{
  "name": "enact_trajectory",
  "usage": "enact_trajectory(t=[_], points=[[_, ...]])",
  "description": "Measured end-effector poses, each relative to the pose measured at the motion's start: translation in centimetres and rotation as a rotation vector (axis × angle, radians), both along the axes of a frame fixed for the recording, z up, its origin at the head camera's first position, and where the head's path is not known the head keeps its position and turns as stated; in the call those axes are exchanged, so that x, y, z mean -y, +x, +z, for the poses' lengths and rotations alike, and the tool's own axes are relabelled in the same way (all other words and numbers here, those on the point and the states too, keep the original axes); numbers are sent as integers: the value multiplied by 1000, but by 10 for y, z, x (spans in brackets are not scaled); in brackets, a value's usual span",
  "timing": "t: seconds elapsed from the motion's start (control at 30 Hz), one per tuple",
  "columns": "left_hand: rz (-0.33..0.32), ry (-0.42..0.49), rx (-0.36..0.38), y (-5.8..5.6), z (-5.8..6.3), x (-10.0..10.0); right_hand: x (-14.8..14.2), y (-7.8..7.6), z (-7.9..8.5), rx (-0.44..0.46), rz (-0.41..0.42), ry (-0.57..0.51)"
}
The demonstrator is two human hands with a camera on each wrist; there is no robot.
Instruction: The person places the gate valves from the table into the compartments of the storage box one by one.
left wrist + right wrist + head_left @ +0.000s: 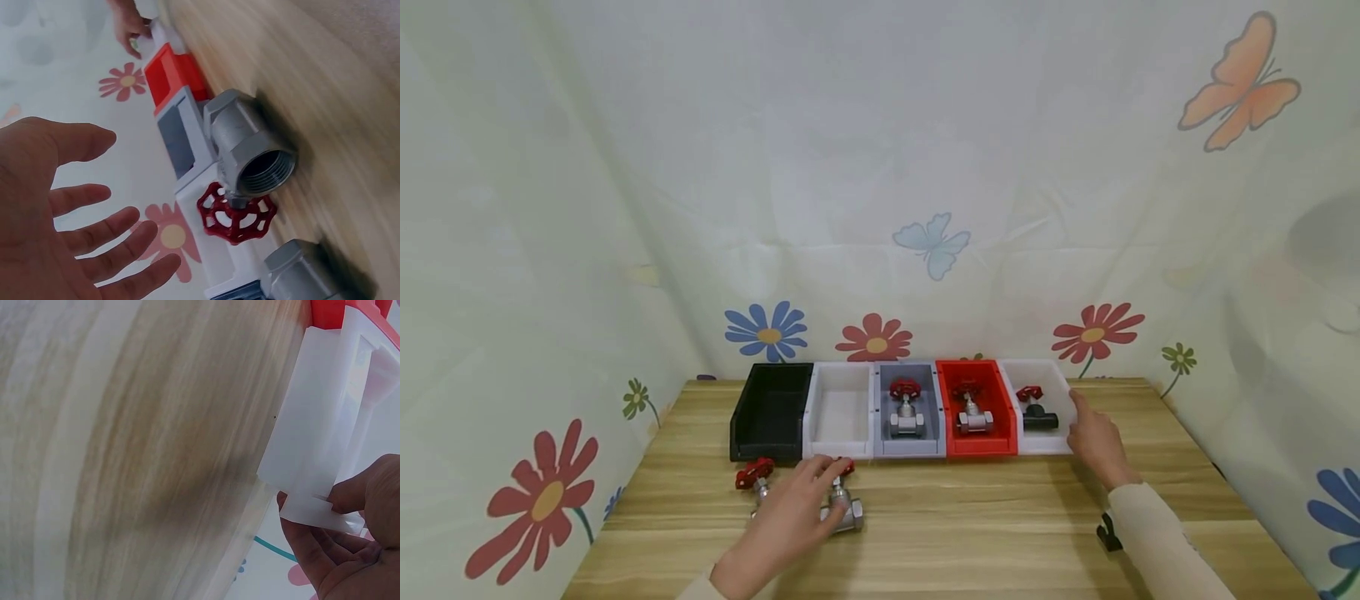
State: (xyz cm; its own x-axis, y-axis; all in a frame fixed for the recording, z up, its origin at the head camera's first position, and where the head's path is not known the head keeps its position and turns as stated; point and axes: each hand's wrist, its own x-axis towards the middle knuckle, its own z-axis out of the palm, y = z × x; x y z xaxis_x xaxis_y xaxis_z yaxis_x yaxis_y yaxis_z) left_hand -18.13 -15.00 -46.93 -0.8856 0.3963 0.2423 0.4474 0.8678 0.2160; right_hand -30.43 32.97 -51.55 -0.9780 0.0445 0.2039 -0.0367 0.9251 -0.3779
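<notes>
My left hand (793,518) is over two gate valves at the table's front left, its fingers spread and gripping nothing. In the left wrist view the nearer silver valve (244,140) with a red handwheel stands apart from the palm; part of the second valve (300,275) shows below. My right hand (1097,437) pinches the side wall of the right-end white bin (1052,379), thumb on one side and fingers on the other in the right wrist view. A black valve (1040,418) with a red handle lies inside that bin.
Left of that bin, in a row, stand a red bin (951,375) and a grey bin (883,379), each with a silver valve, then another white bin (841,408) and a black bin (771,408). A small black part (1107,533) lies by my right sleeve.
</notes>
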Motion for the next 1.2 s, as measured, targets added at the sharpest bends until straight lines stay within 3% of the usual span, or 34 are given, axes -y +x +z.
enact_trajectory(t=[0.1,0.33,0.47,0.8,1.2], points=[[-23,7,-16,0,-9,0,1,1,-1,4,3,-2],[-44,0,25,-1,-25,0,0,3,-6,-15,-3,-3],[-56,-14,58,-3,-29,-1,-1,3,-7,-19,-13,-5],[-80,-40,42,-5,-40,0,-1,3,-5,-26,-10,1],[-47,-17,108,-5,-46,-3,0,0,-3,-25,-16,-2]])
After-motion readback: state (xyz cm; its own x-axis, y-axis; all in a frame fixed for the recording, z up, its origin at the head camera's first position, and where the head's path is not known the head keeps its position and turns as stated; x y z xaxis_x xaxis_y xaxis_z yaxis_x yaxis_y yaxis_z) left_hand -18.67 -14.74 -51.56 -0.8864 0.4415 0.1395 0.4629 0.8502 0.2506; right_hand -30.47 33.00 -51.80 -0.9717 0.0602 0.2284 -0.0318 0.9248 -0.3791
